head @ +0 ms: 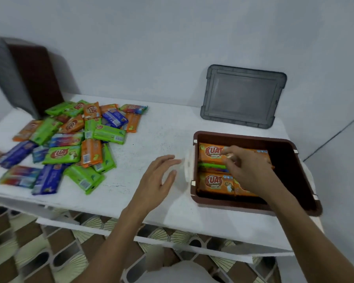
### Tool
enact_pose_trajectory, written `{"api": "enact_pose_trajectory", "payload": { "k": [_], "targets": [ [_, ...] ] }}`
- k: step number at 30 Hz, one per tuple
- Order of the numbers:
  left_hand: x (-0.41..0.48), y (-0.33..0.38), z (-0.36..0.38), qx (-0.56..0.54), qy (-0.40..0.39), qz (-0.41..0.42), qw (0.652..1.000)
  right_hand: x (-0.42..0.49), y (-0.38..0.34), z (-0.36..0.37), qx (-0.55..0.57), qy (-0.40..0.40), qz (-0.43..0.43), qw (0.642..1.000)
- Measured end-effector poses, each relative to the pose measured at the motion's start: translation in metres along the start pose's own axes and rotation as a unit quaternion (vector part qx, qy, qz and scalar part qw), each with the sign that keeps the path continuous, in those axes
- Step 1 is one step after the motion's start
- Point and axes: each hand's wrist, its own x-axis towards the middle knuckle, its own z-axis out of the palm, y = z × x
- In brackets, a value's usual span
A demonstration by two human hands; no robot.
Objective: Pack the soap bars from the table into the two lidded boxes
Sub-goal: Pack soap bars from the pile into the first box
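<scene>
My right hand [246, 168] pinches soap bars [214, 155] inside the brown box [253, 137]. My left hand [157, 178] is open beside the box. The stood-up bars might tip if I let go.

Glossy soap wrappers [63, 154]; brown plastic box [243, 137].

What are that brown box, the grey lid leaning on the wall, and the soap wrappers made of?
The brown box looks like moulded plastic: smooth, opaque, with rounded corners. The grey lid seems to be semi-clear smoky plastic with ridged edges. The soap wrappers appear to be thin glossy printed film with crimped ends, though blur leaves that open.
</scene>
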Motion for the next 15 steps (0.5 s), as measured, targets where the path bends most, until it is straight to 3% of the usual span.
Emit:
{"api": "enact_pose_trajectory", "payload": {
  "k": [3,6,12,15],
  "targets": [
    [-0.016,-0.034,-0.035,0.035,0.024,-0.037,0.998,0.01,-0.05,0.019,0.077,0.036,-0.09,0.992],
    [-0.033,-0.072,-0.074,0.076,0.055,-0.082,0.992,0.027,-0.095,0.057,0.13,0.022,-0.133,0.982],
    [-0.058,-0.146,-0.141,0.21,0.127,-0.199,0.949,0.071,-0.181,0.151,0.089,-0.052,-0.218,0.971],
    [-0.061,-0.183,-0.169,0.267,0.116,-0.241,0.926,0.097,-0.215,0.193,0.035,-0.097,-0.259,0.96]
  ]
}}
